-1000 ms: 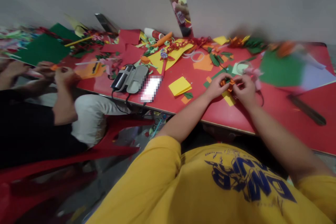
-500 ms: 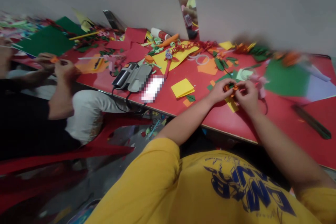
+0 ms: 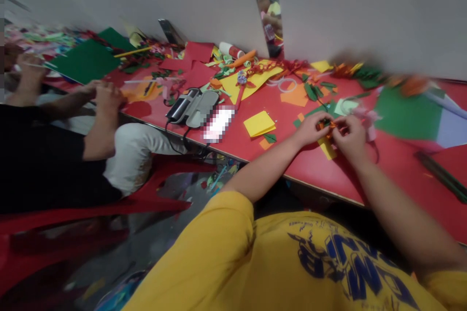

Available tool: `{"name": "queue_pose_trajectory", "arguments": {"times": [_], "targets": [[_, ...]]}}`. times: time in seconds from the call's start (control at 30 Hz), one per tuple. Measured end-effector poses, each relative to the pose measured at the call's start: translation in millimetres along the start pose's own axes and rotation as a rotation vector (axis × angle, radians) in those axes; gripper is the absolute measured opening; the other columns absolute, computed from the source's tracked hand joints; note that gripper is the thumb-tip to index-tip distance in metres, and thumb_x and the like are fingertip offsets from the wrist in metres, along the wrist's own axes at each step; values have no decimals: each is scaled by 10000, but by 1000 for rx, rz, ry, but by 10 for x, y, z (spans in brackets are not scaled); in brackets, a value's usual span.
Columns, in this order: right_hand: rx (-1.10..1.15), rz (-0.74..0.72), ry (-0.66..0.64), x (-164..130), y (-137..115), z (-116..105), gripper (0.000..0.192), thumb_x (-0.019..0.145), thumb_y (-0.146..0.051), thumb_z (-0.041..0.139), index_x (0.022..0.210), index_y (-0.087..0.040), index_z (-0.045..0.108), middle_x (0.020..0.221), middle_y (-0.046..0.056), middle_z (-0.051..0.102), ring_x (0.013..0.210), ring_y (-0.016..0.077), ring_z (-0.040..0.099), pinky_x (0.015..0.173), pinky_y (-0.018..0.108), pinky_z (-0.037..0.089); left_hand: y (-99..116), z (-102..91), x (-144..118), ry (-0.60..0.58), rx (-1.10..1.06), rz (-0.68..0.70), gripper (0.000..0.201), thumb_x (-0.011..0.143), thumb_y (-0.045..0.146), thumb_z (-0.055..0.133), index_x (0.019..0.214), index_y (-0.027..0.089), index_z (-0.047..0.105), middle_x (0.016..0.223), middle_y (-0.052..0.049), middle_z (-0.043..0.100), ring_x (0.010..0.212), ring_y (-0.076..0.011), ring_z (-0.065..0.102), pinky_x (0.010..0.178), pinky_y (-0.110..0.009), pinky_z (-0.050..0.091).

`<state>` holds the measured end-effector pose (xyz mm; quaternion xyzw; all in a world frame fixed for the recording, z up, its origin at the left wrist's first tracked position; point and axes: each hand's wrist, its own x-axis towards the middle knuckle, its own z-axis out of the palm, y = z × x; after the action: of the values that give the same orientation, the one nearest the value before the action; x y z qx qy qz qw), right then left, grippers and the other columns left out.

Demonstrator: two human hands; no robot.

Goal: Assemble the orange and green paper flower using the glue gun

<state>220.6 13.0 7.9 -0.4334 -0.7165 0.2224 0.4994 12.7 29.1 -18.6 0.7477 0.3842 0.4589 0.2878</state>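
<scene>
Presently, both hands are meeting over the near part of the red counter, and a small orange paper piece is sitting between them. The left hand is closing on it from the left, fingers curled and pressed onto the paper; the right hand is pinching it from the right, thumb and forefinger together. The piece is being held just above a yellow scrap lying on the counter, not flat against it as far as can be told. Blur is hiding the exact folds.

Judged from its look, the piece is thin craft paper: very light, soft, easily creased or torn, and not slippery. It is likely best taken at its folded edges with fingertips only, since a hard squeeze would flatten the shape. The orange is showing only in the narrow gap between the two sets of fingertips; the rest is covered by them.

Around the hands, a pale pink paper form is lying just beyond the right hand, a folded yellow sheet is lying to the left, well apart, and a large green sheet is lying farther right. A grey case is resting open near the counter's edge. Another person's hands are working at the far left.
</scene>
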Motion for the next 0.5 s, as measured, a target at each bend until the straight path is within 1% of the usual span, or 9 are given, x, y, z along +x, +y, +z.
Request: {"name": "queue_pose_trajectory", "arguments": {"times": [0.17,0.23,0.33,0.4,0.5], "targets": [[-1,54,3,0,13,-26,183,848,-334,751,1006,-268,817,976,64,816,784,249,765,705,417,677,8,11,11,17,-53,-56,314,1021,307,808,1308,180,824,1334,-146,869,1257,-287,812,1155,-448,623],[3,67,7,3,30,-38,204,843,-351,777,1025,-273,824,1003,73,824,803,261,794,728,435,714,-11,17,22,14,-79,-82,341,1023,303,829,1338,176,817,1372,-162,864,1291,-296,813,1187,-461,624],[37,103,11,7,53,-38,251,840,-405,824,1053,-273,809,1058,86,829,849,278,842,717,438,740,-75,29,39,34,-148,-85,377,1032,298,829,1381,160,795,1435,-198,845,1340,-314,807,1229,-494,621],[75,149,3,10,61,-30,293,840,-459,852,1061,-277,786,1078,94,843,877,291,866,716,444,753,-114,35,47,45,-192,-94,404,1048,330,838,1411,160,785,1464,-213,836,1375,-328,801,1256,-514,613],[120,230,28,19,78,-20,388,800,-579,898,1035,-306,755,1016,94,861,845,317,869,718,494,767,-130,45,52,55,-237,-137,484,1069,438,879,1462,175,776,1513,-227,826,1454,-356,784,1301,-538,594]]}}
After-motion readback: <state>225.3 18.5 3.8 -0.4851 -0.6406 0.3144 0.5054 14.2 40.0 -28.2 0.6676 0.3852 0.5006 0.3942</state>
